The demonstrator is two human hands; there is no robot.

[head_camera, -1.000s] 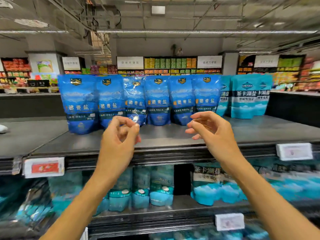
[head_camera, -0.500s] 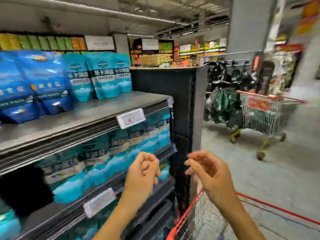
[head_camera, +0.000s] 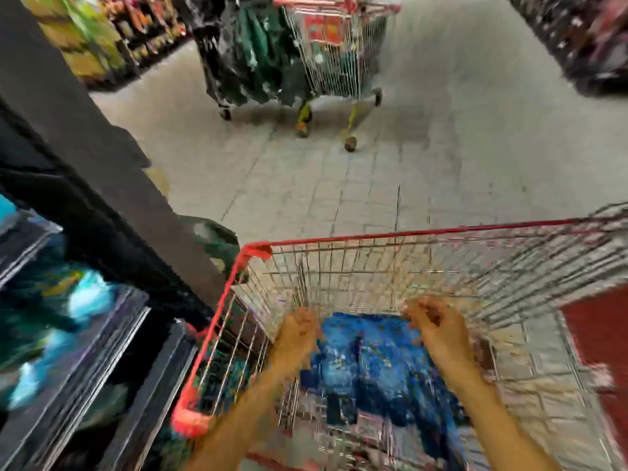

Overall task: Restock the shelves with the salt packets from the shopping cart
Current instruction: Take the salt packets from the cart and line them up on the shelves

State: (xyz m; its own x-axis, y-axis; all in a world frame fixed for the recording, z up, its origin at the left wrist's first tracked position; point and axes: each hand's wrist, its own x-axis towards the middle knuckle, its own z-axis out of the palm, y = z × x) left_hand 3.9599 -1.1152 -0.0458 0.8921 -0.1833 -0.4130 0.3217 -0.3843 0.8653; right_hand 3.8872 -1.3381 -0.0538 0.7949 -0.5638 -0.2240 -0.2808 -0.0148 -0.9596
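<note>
The view is blurred by motion. A wire shopping cart (head_camera: pixel 339 240) with a red rim stands in front of me. Blue salt packets (head_camera: pixel 370 362) lie in its bottom. My left hand (head_camera: pixel 299 334) hangs inside the cart at the left edge of the packets, fingers loosely curled, holding nothing. Over the packets' right side is my right hand (head_camera: pixel 438 329), fingers loosely bent and empty. Neither hand plainly touches a packet. The shelves (head_camera: pixel 68 334) with teal packets are at the left.
A dark shelf end panel (head_camera: pixel 112 205) stands just left of the cart. A second cart (head_camera: pixel 336 45) with dark and green bags beside it stands further down the tiled aisle. More stocked shelves line the far left and far right.
My view has swung from the top shelf to the right and down into the cart. Both empty hands have dropped from shelf height into the cart, above the blue packets.
</note>
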